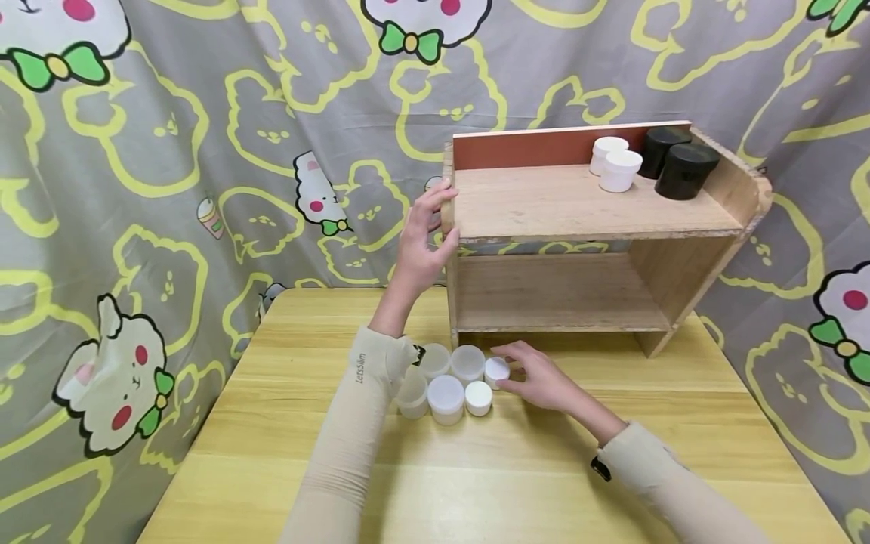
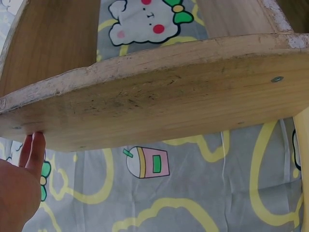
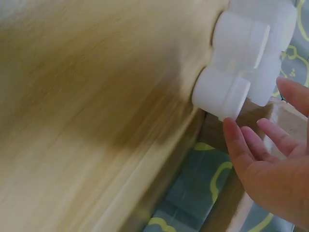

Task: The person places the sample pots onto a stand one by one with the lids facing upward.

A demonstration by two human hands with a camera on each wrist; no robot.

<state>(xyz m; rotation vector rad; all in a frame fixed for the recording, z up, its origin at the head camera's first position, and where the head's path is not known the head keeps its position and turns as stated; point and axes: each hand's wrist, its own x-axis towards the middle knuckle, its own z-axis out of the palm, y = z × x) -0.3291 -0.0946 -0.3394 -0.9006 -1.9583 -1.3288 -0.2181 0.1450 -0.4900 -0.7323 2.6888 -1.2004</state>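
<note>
My left hand [image 1: 423, 245] rests its fingers on the left side panel of a two-tier wooden shelf [image 1: 530, 200]. In the left wrist view two fingers [image 2: 35, 152] lie straight against that panel's outer face. On the table in front of the shelf, my right hand [image 1: 540, 378] reaches around a small white jar [image 1: 497, 370], thumb and fingers spread. The right wrist view has a fingertip right at this jar's lid [image 3: 236, 99], the thumb held apart. Another small white jar [image 1: 479, 399] stands beside it, along with several larger translucent jars [image 1: 445, 399].
Two white jars [image 1: 620, 171] and two black jars [image 1: 686, 172] stand at the right of the shelf's upper tier. The wooden table [image 1: 306, 347] has its left edge in view. A patterned grey curtain [image 1: 258, 166] hangs behind and at both sides.
</note>
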